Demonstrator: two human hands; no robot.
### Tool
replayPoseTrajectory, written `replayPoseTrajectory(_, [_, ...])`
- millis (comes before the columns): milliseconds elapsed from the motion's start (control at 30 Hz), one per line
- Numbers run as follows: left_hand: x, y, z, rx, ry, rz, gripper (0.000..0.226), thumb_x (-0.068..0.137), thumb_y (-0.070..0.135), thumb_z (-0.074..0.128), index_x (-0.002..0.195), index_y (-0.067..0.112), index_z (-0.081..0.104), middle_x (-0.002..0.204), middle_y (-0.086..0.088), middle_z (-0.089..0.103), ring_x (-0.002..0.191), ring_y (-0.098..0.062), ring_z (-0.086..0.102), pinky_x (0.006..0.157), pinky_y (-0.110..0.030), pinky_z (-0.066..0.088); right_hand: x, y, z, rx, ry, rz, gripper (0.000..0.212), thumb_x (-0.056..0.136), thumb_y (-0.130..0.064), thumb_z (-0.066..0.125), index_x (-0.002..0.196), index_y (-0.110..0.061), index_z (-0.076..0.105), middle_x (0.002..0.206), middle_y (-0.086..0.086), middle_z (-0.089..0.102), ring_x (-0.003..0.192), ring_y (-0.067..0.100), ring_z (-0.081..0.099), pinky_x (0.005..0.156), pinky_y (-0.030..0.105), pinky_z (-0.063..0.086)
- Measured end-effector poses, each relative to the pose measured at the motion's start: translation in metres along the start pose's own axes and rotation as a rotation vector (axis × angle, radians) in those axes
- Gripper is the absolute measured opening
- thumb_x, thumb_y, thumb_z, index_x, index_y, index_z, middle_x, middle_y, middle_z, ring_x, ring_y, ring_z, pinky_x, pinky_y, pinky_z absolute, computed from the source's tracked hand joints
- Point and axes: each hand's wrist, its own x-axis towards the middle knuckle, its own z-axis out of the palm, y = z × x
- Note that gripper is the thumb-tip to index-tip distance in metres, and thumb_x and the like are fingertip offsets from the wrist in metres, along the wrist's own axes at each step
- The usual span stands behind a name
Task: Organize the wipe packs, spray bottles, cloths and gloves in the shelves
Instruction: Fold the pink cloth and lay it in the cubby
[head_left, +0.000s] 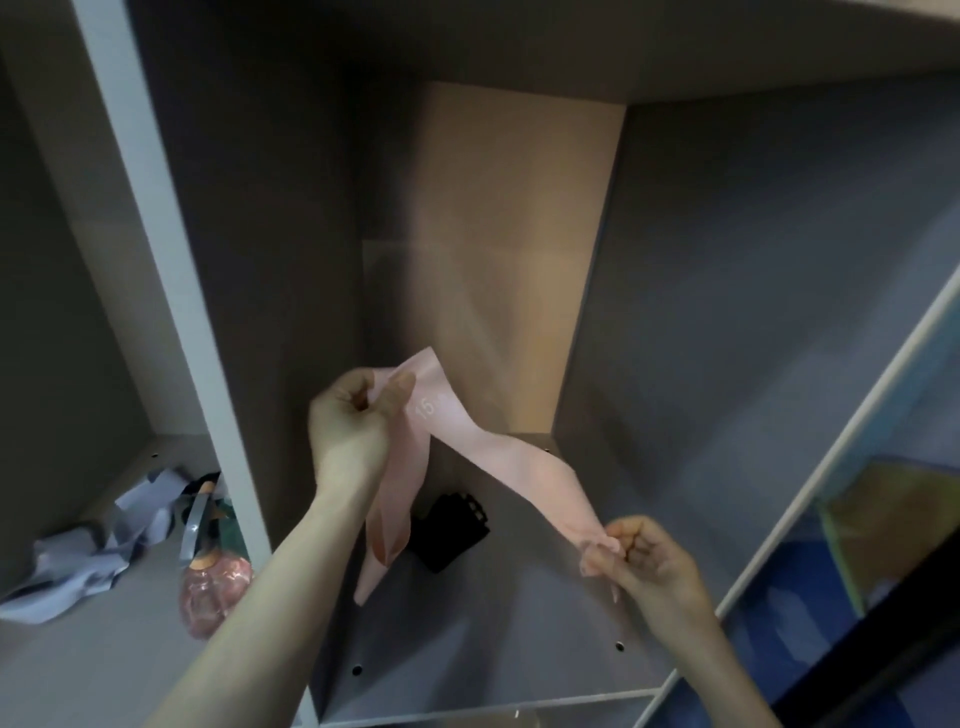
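Note:
A long pale pink rubber glove (498, 457) is stretched between my hands in front of the middle shelf compartment (467, 639). My left hand (353, 421) pinches its cuff end, printed with the white number 15. My right hand (644, 556) pinches the finger end, lower and to the right. A second pink strip (395, 509), seemingly another glove, hangs down from my left hand. A black object (452, 525), maybe a glove, lies on the shelf floor behind the pink one.
The left compartment holds a crumpled pale blue cloth (88, 556) and a pink spray bottle in clear wrap (213, 582). A white divider (171, 291) separates the two compartments. At right, a white shelf edge (810, 488) runs diagonally past blue packaging (810, 603).

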Motion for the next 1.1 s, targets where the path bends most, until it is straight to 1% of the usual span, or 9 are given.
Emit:
replayPoseTrajectory(133, [-0.001,-0.006,-0.004,-0.017,0.022,-0.02,0.008,0.083,0.021,0.072,0.082,0.014,0.07,0.08,-0.007,0.067,0.077,-0.02,0.061,0.076,-0.037,0.05,0.002,-0.003,0.002,0.073,0.195,-0.053,0.015,0.08,0.005,0.068,0.075,0.0,0.054,0.054,0.006,0.067,0.038,0.008,0.045,0.032,0.018,0.03])
replayPoseTrajectory(300, [-0.003,-0.008,-0.006,-0.003,0.079,-0.002,0.008,0.085,0.02,0.069,0.08,0.015,0.068,0.074,-0.001,0.065,0.076,-0.018,0.059,0.072,-0.034,0.048,0.006,-0.002,0.0,0.127,0.417,-0.027,0.028,0.08,-0.012,0.072,0.068,-0.013,0.047,0.043,0.007,0.051,0.029,0.009,0.035,0.033,0.015,0.027])
replayPoseTrajectory(400, [-0.004,-0.007,-0.007,0.024,0.083,0.014,0.013,0.085,0.022,0.068,0.078,0.013,0.065,0.072,0.0,0.062,0.071,-0.016,0.057,0.069,-0.033,0.047,0.005,-0.001,-0.002,0.18,0.472,-0.046,0.024,0.086,-0.018,0.066,0.075,-0.015,0.045,0.044,0.003,0.057,0.028,0.011,0.033,0.032,0.015,0.025])
replayPoseTrajectory(533, [-0.007,-0.009,-0.002,-0.005,0.038,0.021,0.015,0.084,0.022,0.07,0.078,0.009,0.066,0.072,-0.004,0.063,0.07,-0.017,0.056,0.067,-0.033,0.046,0.005,0.007,0.002,0.097,0.461,-0.078,0.028,0.086,-0.01,0.066,0.07,-0.021,0.045,0.046,0.004,0.055,0.034,0.015,0.038,0.039,0.021,0.031])
replayPoseTrajectory(633, [-0.01,-0.008,0.003,-0.05,-0.016,0.036,0.016,0.083,0.022,0.071,0.078,0.008,0.068,0.075,-0.011,0.064,0.069,-0.02,0.055,0.065,-0.035,0.045,0.005,0.014,0.005,0.077,0.447,-0.048,0.03,0.085,-0.007,0.067,0.068,-0.022,0.047,0.064,0.01,0.058,0.051,0.019,0.052,0.049,0.029,0.043])
replayPoseTrajectory(733, [-0.016,-0.002,0.009,-0.083,-0.089,0.04,0.014,0.083,0.022,0.071,0.079,0.008,0.069,0.077,-0.015,0.067,0.069,-0.02,0.058,0.066,-0.035,0.046,0.0,0.011,0.012,0.048,0.303,-0.063,0.03,0.077,0.005,0.067,0.086,-0.019,0.05,0.088,0.007,0.06,0.066,-0.002,0.061,0.057,0.012,0.047])
replayPoseTrajectory(833, [-0.025,0.002,0.015,-0.04,-0.198,0.068,0.017,0.084,0.024,0.07,0.082,0.007,0.07,0.081,-0.02,0.069,0.07,-0.018,0.059,0.066,-0.033,0.046,-0.006,-0.004,0.018,-0.044,0.186,-0.096,0.042,0.063,-0.009,0.057,0.103,-0.021,0.054,0.106,-0.005,0.057,0.087,-0.016,0.055,0.076,0.006,0.044])
replayPoseTrajectory(933, [-0.034,0.002,0.023,-0.014,-0.308,0.062,0.011,0.085,0.022,0.069,0.081,0.012,0.071,0.072,-0.008,0.069,0.068,-0.012,0.058,0.064,-0.031,0.044,-0.004,-0.029,0.027,-0.086,0.147,-0.183,0.034,0.077,-0.011,0.069,0.104,-0.028,0.059,0.107,-0.017,0.062,0.104,0.0,0.058,0.09,0.022,0.044])
replayPoseTrajectory(1100, [-0.045,0.001,0.03,-0.019,-0.484,0.048,0.013,0.082,0.019,0.071,0.076,0.008,0.071,0.067,-0.009,0.064,0.062,-0.015,0.052,0.059,-0.031,0.04,0.003,-0.081,0.057,0.039,0.0,-0.283,0.035,0.074,-0.025,0.072,0.107,-0.025,0.064,0.104,-0.006,0.069,0.101,0.002,0.062,0.08,0.018,0.049])
